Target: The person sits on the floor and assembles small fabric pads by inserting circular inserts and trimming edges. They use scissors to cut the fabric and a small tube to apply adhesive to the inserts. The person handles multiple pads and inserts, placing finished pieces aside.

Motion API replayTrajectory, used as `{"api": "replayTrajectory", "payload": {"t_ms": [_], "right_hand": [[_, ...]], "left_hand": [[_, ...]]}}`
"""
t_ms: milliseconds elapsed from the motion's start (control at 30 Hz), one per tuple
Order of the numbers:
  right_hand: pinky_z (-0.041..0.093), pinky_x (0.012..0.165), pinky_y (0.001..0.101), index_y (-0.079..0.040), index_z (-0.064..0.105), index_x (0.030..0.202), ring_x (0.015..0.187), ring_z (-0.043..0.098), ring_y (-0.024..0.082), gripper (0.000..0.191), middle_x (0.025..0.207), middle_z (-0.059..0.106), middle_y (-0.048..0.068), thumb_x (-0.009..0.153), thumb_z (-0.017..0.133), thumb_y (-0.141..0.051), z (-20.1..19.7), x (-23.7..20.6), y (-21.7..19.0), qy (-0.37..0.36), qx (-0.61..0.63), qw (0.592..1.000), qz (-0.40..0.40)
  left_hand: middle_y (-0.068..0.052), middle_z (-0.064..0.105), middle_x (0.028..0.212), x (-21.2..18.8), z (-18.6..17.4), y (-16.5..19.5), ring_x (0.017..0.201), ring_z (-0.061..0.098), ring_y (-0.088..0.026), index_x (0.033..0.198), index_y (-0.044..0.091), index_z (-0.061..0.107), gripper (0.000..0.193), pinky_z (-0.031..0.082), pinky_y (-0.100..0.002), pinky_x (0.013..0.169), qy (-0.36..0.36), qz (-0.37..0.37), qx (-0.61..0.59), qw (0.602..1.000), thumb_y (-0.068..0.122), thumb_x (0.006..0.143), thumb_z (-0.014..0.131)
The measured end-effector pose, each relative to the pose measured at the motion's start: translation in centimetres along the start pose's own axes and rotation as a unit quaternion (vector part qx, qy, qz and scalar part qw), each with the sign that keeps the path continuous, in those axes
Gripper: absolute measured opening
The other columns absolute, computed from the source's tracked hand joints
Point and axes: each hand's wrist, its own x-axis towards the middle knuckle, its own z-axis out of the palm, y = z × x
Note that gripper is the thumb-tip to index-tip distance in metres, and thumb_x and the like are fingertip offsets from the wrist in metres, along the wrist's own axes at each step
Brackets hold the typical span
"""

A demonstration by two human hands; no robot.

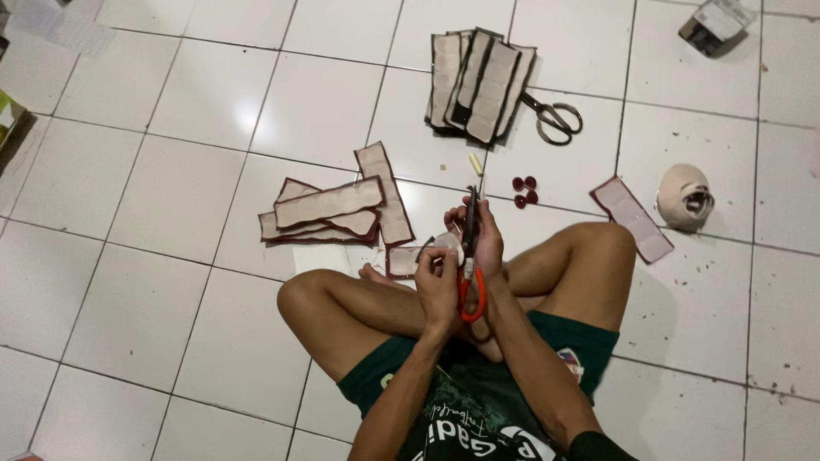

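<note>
Seated cross-legged on white tile floor (pixel 154 196), both hands raised over my shins, near frame centre.

Hidden or unclear: the small pale piece (pixel 448 245) between my hands is mostly covered by my fingers; I cannot make out its shape or edges. The tool's jaws sit against my right palm and the piece, so I cannot tell how far they are parted. A thin dark strip curls off at 9 o'clock from the piece, too small to identify. My feet are tucked under my legs, only partly seen. Packet (pixel 717 24) at 1 o'clock is cut off by the top edge.

Red-handled pliers (pixel 471 256): long axis near vertical, dark nose pointing to 12 o'clock, red handles toward 6 o'clock, looping below my wrists. My right hand (pixel 487 239) is wrapped closed around the upper shank. My left hand (pixel 436 286) is curled, fingers pinching the pale piece just left of the tool.

Around: 1 loose pile of padded strips (pixel 329 209) with dark edging at 10 o'clock, a fanned stack of the same (pixel 480 81) at 12 o'clock, black scissors (pixel 553 115) touching that stack's right side. 3 small red discs (pixel 524 191) just beyond my hands. 1 single strip (pixel 634 218) and a roll of tan tape (pixel 684 196) at 2 o'clock.
</note>
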Motion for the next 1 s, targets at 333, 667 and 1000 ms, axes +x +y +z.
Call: {"api": "replayTrajectory", "payload": {"t_ms": [333,667,1000], "right_hand": [[0.045,0.065,0.0292,0.003,0.061,0.126,0.075,0.055,0.014,0.034,0.093,0.062,0.008,0.119,0.047,-0.027,-10.5,-10.0,1.6,0.012,-0.190,0.972,0.135],[0.051,0.073,0.0306,-0.003,0.047,0.153,0.081,0.058,0.016,0.048,0.104,0.067,0.012,0.108,0.040,-0.018,-12.3,-12.2,-1.4,-0.006,-0.130,0.983,0.132],[0.055,0.082,0.0444,0.000,0.064,0.126,0.096,0.069,0.041,0.037,0.105,0.071,0.023,0.094,0.069,-0.017,-10.5,-13.9,-6.1,-0.120,-0.730,0.665,-0.099]], "left_hand": [[-0.009,0.070,0.096,-2.5,1.5,-2.6,0.087,0.066,-0.013,0.107,-0.005,0.064,0.021,0.055,-0.025,0.074,0.038,-0.019,0.016,0.999,0.013,0.098,0.069],[-0.008,0.067,0.117,-1.8,-0.9,3.3,0.103,0.069,-0.015,0.122,-0.004,0.062,0.032,0.059,-0.027,0.086,-0.034,0.055,0.057,0.996,0.008,0.094,0.071],[-0.014,0.071,0.106,-2.5,-0.2,6.4,0.096,0.073,-0.017,0.125,-0.004,0.054,0.031,0.063,-0.027,0.083,-0.067,0.136,0.159,0.976,0.007,0.099,0.067]]}}
